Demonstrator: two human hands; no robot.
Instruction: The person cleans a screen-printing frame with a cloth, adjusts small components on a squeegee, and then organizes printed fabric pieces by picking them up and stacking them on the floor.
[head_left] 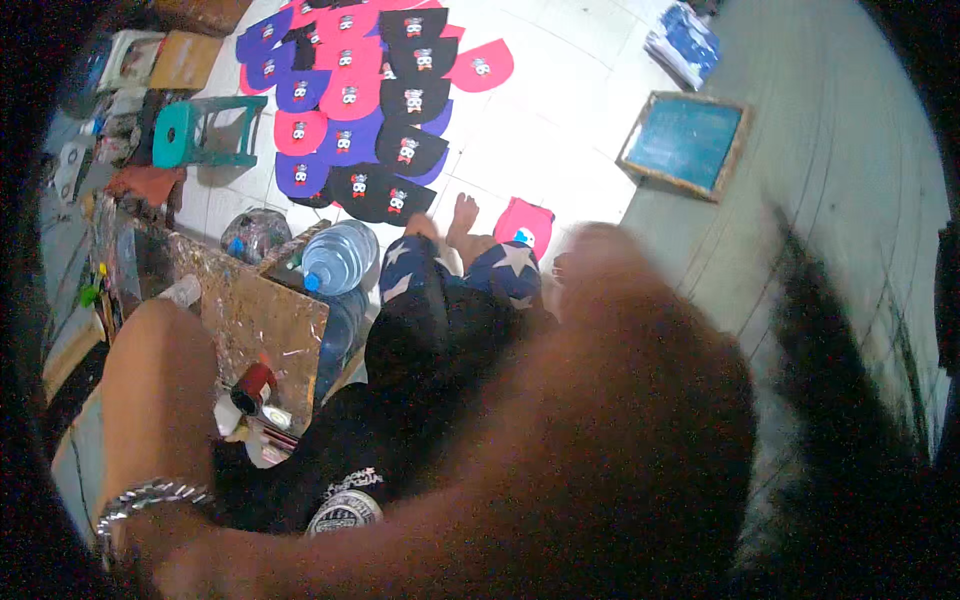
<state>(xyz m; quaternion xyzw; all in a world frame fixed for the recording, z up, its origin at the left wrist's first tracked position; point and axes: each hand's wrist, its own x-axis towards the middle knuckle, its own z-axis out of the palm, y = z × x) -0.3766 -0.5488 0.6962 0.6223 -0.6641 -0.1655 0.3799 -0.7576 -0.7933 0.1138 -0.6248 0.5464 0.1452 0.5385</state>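
Beyond the bare feet, many flat, round-edged pieces in pink, purple and black, most with a small printed motif. Lie in overlapping rows on white floor tiles. Nearer, just past the right knee, a separate pink piece with a white and blue motif, close to the raised right arm.

To the left, a teal stool with a smooth round-cornered seat, then a crumpled see-through bag. Close by, a rough, paint-flecked wooden stand between the left arm and a large, translucent bluish bottle with a blue cap. Low on that side, a red-and-black cylinder. To the right, a blue-green panel in a worn wooden frame, and farther off a blue and white bundle.

Over the knees, dark blue cloth with white stars.

Left arm bent, elbow outward, with a shiny chain bracelet around the wrist; left hand low at the picture's edge. Right arm close and badly blurred, covering much of the lower right; right hand indistinguishable. Cannot tell the grip of either hand.
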